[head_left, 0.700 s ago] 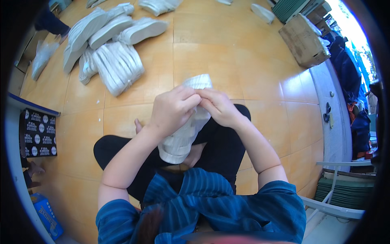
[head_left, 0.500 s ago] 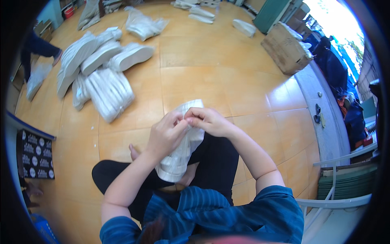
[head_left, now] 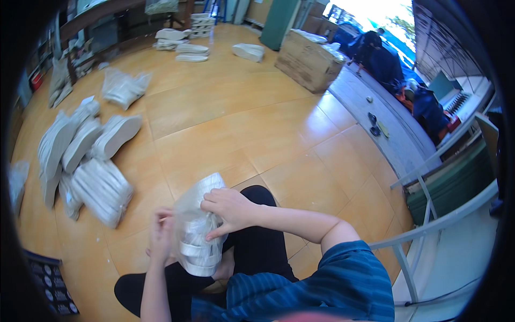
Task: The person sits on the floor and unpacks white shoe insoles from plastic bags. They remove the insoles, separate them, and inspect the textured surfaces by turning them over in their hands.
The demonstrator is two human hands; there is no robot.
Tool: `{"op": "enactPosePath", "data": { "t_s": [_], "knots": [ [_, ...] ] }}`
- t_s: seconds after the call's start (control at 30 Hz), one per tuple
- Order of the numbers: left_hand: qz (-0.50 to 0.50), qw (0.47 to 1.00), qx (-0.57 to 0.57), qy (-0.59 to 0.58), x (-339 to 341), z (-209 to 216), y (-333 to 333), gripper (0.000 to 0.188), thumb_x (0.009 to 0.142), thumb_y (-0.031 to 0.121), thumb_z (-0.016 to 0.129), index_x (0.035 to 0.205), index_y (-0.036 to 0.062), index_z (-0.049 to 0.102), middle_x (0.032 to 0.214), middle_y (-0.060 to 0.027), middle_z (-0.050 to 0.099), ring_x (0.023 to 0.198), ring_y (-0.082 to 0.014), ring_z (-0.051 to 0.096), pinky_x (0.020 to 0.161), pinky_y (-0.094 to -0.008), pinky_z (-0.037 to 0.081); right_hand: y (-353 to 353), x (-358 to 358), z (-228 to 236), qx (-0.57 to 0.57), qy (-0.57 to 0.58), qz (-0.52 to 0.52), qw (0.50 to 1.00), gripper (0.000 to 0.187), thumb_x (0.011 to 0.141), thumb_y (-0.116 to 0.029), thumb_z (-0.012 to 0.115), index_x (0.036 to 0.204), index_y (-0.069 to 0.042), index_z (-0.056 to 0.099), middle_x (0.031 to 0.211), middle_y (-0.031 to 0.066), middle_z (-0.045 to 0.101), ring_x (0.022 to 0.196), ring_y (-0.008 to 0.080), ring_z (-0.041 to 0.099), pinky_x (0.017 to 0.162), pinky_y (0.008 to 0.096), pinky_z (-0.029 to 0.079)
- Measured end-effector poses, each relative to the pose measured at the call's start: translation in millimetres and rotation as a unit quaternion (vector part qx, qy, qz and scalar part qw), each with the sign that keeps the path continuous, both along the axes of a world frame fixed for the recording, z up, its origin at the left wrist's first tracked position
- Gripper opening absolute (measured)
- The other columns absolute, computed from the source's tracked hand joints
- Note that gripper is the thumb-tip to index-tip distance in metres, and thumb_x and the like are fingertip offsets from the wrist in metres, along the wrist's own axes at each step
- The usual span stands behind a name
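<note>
Change since the earlier frames: both hands met, fingertips together, over the upper part of the bagged bundle of white shoe soles [head_left: 199, 248]; now they are apart. Right hand [head_left: 226, 210] grasps the bundle's upper right side, thumb spread away from the fingers. Left hand [head_left: 160, 233] has moved to the left edge of the clear bag; it is motion-blurred, so cannot tell whether its fingers pinch the film or are free of it.

Bundle position: between the two hands, over the crossed legs in black trousers [head_left: 258, 217], long axis leaning, upper end to the right.

View has swung right; the blue package at lower left has gone out of frame.

Surroundings: heap of white soles [head_left: 102, 188] on the tiled floor [head_left: 214, 126], left of the hands; another bagged bundle [head_left: 124, 90] beyond it. Cardboard box [head_left: 308, 63] farther off, beside the grey ledge bearing dark sandals [head_left: 374, 124]. White metal frame [head_left: 405, 235] near the right elbow. Right hand and film partly cover the bundle.
</note>
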State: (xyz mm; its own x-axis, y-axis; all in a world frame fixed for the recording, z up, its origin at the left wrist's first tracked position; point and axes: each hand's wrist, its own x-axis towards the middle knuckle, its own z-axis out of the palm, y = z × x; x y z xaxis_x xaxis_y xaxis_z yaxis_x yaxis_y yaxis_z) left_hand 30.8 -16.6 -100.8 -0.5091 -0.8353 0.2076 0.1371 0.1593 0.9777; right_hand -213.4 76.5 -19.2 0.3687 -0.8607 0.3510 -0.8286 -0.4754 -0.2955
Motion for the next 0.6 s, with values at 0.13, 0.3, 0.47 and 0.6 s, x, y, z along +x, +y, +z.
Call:
{"op": "enactPosePath", "data": {
  "t_s": [0.13, 0.3, 0.47, 0.6],
  "knots": [
    [0.234, 0.950, 0.073, -0.191, 57, -86, -65, 0.019, 0.096, 0.022, 0.056, 0.103, 0.0048, 0.056, 0.096, -0.0036, 0.058, 0.089, -0.0141, 0.056, 0.077, -0.0271, 0.045, -15, -38, -4, 0.183, 0.013, -0.109, 0.977, 0.055, 0.073, -0.063, 0.068, 0.076, -0.008, 0.065, 0.074, 0.0151, 0.064, 0.077, 0.0334, 0.064, 0.065, 0.0430, 0.048],
    [0.380, 0.892, 0.196, -0.149, 119, -158, -91, 0.016, 0.095, 0.019, 0.056, 0.102, 0.0049, 0.059, 0.091, -0.0028, 0.059, 0.083, -0.0127, 0.055, 0.074, -0.0263, 0.045, -30, -104, 22, 0.092, -0.099, -0.307, 0.942, 0.056, 0.076, -0.063, 0.066, 0.075, -0.007, 0.070, 0.073, 0.0164, 0.067, 0.072, 0.0340, 0.065, 0.066, 0.0415, 0.050],
    [0.405, 0.891, 0.138, -0.152, 118, -176, -85, 0.014, 0.091, 0.015, 0.060, 0.100, 0.0038, 0.061, 0.091, -0.0035, 0.061, 0.084, -0.0140, 0.056, 0.076, -0.0274, 0.046, 34, -143, 59, 0.032, -0.081, -0.447, 0.890, 0.055, 0.078, -0.058, 0.066, 0.072, -0.004, 0.069, 0.070, 0.0168, 0.066, 0.067, 0.0325, 0.064, 0.061, 0.0424, 0.048],
    [0.380, 0.893, 0.161, -0.178, 104, -178, -83, 0.015, 0.089, 0.012, 0.061, 0.101, 0.0023, 0.061, 0.094, -0.0065, 0.063, 0.089, -0.0164, 0.058, 0.080, -0.0290, 0.047, 103, -143, 74, 0.002, 0.020, -0.518, 0.855, 0.046, 0.074, -0.050, 0.073, 0.070, -0.004, 0.068, 0.063, 0.0149, 0.062, 0.060, 0.0286, 0.062, 0.058, 0.0410, 0.046]
  ]
}}
